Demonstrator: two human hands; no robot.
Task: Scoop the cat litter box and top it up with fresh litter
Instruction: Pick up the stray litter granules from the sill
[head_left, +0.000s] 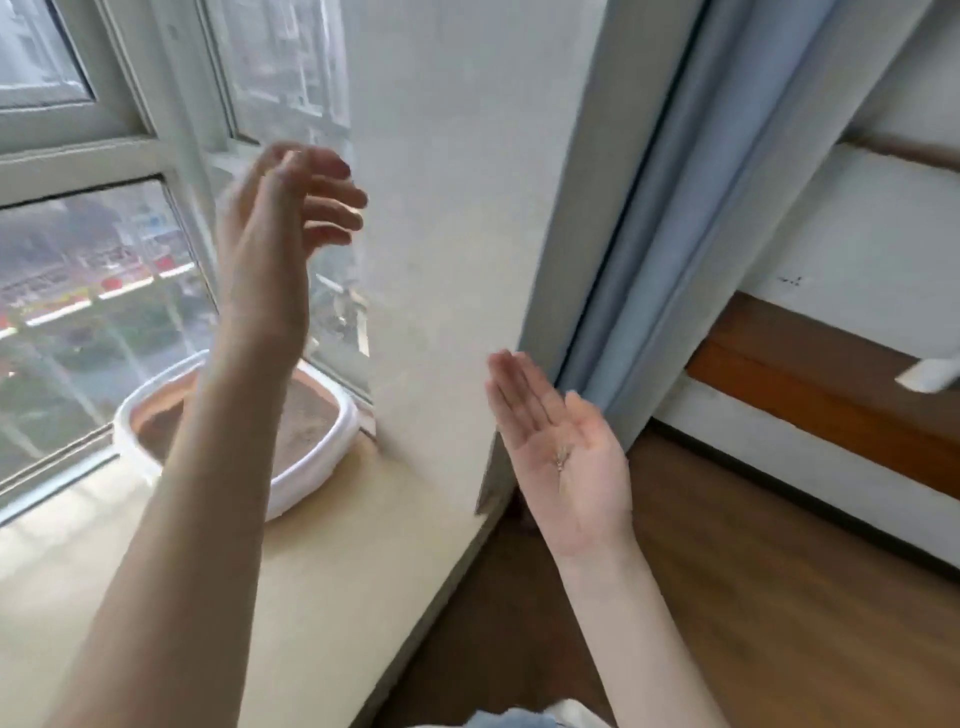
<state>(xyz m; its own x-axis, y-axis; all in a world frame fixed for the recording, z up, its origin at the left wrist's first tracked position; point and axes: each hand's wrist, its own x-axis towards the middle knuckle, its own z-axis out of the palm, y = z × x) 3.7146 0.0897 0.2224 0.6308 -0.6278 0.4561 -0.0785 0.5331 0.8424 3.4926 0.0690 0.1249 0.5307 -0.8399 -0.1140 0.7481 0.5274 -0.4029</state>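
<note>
Over by the window, on the pale sill (332, 561), sits the litter box (332, 441), white rim and brownish inner wall, with grey-brown litter (306, 415) spread inside. It's tucked into the far corner, close against the window glass (104, 301) on one side and just beside the white wall (467, 208) on the other. Part of it is hidden behind the left forearm, so how full it is on that side can't be told.

Left hand (280, 223) is up high, well above the box, seen edge-on with the fingers loosely curved and spread apart, gripping nothing at all. It's slightly blurred. Right hand (561, 441) is lower, out past the corner of the wall and over the wooden floor (727, 597), palm turned up and flat, fingers straight and together, thumb out to the side. A tiny speck or two lies on the palm, too small to name. Neither hand touches the box.

Off to the right, a blue curtain (701, 208) hangs along the door frame, and beyond it a wood-and-white panel (831, 395) runs along the wall. Down at the bottom edge, a scrap of light blue fabric (519, 719) peeks into view.
</note>
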